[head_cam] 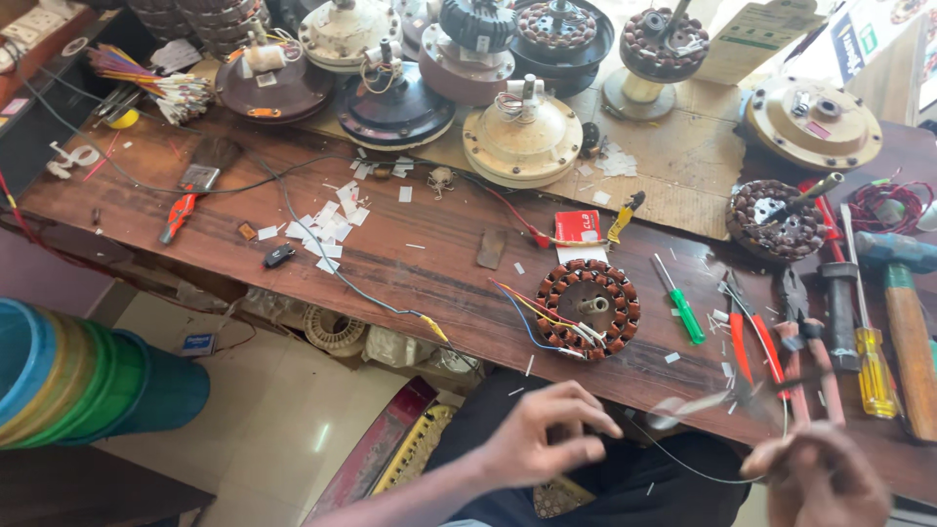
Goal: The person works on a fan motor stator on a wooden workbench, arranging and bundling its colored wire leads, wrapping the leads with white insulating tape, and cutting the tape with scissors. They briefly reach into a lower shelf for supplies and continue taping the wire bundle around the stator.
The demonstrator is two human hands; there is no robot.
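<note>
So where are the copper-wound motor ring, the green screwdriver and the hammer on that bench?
copper-wound motor ring (558, 293), head view, on the coils at its left rim.
green screwdriver (686, 315), head view, on the green handle.
hammer (910, 342), head view, on the wooden handle, at the bench's right end.

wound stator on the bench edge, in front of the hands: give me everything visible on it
The wound stator lies flat on the wooden workbench, near its front edge, just beyond the left hand. It is a round ring of copper-brown coils around a grey metal centre with a short shaft stub pointing up. Red, yellow, blue and white lead wires leave its lower left side and trail over the bench. A green-handled screwdriver lies just right of it, apart. Neither hand touches it.
</note>
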